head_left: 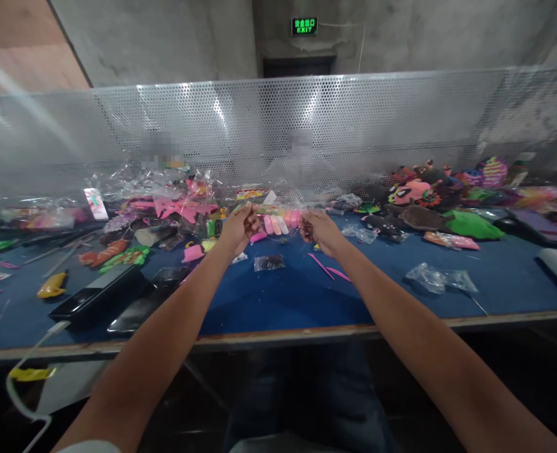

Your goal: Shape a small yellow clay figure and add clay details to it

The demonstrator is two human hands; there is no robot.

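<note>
Both hands are raised over the middle of the table, at the two ends of a clear plastic packet (278,223) with a row of pink and whitish pieces in it. The fingers of my left hand (241,228) are closed on its left end. At the right end, my right hand (319,230) pinches the plastic. What exactly the pieces are is too small to tell. A small clear bag with dark contents (269,263) lies on the blue table top below the packet. Two thin pink strips (328,269) rest under my right hand.
Pink plush-like toys and clear wrappers (179,207) are heaped at the left. More toys (417,195) lie at the back right. A black power bank (97,292) with a white cable sits front left. Crumpled plastic (441,278) lies right. A perforated metal screen (241,126) stands behind.
</note>
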